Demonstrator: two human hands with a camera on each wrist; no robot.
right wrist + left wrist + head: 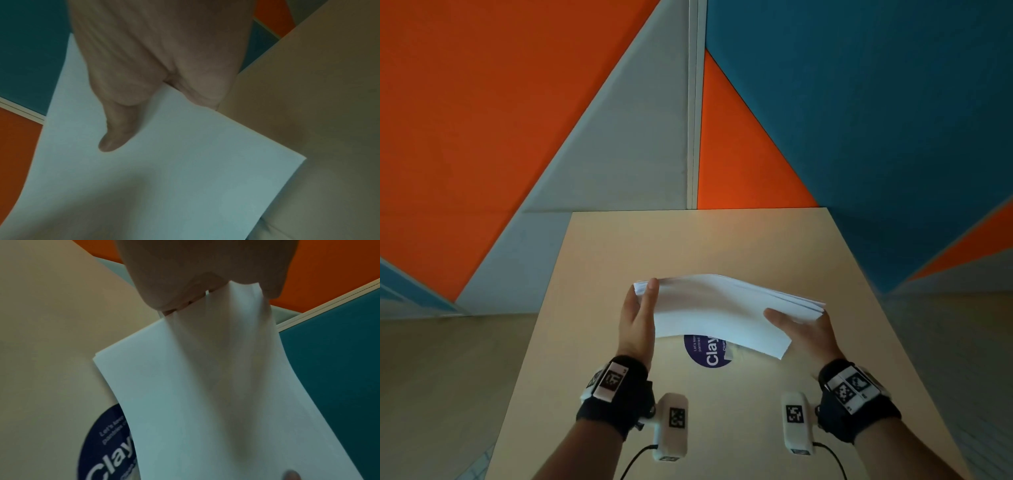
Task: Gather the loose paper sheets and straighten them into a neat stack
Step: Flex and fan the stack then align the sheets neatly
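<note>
Beige table (pixel 619 246) fills the lower half of the head view, w/ orange, grey and teal wall panels (pixel 482 102) behind it. Nearest the camera: both forearms w/ black wrist straps (pixel 616 394) carrying white marker blocks, cables trailing off the bottom edge. Left hand (pixel 637 318) grips the left edge of the paper stack (pixel 722 315), thumb on top along the edge, fingers underneath; left wrist view shows the sheets pinched between thumb and fingers (pixel 174 293). Right hand (pixel 804 329) holds the right end, thumb (pixel 117 129) lying flat on the top sheet, fingers out of sight under the stack, so can't say exactly how they lie. Stack is lifted off the table, held between both hands approx over the table's middle, arched upward in the centre, w/ the right-end sheet edges slightly fanned, not flush. Near right corner droops toward the camera. Under the stack, on the table, a round dark blue sticker (pixel 705 353) w/ white text reading "Clay…", partly covered by the paper. Same sticker shows at the bottom left of the left wrist view (pixel 107 451). Far table edge meets the wall panels.
</note>
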